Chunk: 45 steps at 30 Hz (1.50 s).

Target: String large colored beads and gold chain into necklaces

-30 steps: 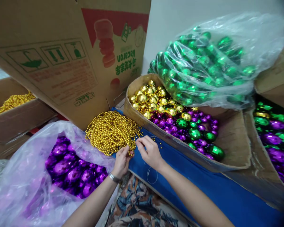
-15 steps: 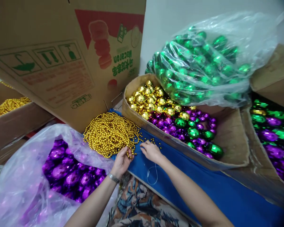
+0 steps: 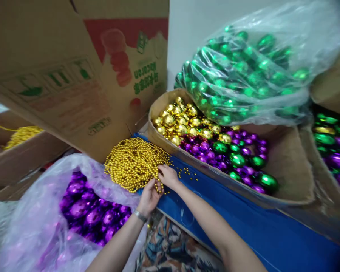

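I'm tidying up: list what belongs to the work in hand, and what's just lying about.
In the work:
- gold beads, at the left hand and right hand
- thin looped thread, probably

Seemingly just lying about:
- bag of green baubles
- bag of purple baubles
- cardboard tray of mixed baubles
- printed carton

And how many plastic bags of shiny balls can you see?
2: the bag of green balls at upper right, and the bag of purple balls at lower left. More may be hidden.
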Tool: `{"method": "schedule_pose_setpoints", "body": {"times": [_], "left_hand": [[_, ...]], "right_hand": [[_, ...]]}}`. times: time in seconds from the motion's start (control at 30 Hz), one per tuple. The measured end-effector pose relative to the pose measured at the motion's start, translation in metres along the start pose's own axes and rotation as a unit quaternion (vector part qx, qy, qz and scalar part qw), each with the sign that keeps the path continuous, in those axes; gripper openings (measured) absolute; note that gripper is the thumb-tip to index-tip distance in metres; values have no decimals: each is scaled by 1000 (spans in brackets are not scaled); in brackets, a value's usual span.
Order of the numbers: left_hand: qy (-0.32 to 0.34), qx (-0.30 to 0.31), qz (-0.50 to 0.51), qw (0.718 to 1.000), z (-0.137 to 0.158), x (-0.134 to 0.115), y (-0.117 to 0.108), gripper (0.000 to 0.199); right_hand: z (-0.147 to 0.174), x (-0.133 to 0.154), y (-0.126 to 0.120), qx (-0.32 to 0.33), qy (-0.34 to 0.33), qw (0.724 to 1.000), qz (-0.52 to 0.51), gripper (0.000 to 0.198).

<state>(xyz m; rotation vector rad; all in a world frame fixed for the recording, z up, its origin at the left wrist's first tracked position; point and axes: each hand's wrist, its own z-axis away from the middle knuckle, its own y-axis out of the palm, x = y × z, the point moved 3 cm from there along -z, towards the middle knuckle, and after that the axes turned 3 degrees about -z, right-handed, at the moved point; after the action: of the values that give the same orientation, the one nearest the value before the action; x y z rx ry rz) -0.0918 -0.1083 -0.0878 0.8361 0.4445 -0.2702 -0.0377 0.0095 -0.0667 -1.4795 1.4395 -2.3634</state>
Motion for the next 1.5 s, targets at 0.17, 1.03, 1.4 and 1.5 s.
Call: {"method": "schedule_pose_setpoints", "body": {"times": [0.17, 1.03, 1.4, 1.5], "left_hand": [[31, -18, -15, 999, 6, 0, 6, 23], [111, -56, -175, 977, -7, -19, 4, 31], [122, -55, -195, 972, -12, -19, 10, 32], [129, -53, -200, 970, -13, -20, 13, 33]], "right_hand": [[0, -12, -6, -22, -45, 992, -112, 24], [45, -1, -125, -43, -58, 985, -159, 38], [71, 12, -145, -70, -75, 899, -426, 33], [77, 16, -150, -71, -76, 855, -508, 30]]}}
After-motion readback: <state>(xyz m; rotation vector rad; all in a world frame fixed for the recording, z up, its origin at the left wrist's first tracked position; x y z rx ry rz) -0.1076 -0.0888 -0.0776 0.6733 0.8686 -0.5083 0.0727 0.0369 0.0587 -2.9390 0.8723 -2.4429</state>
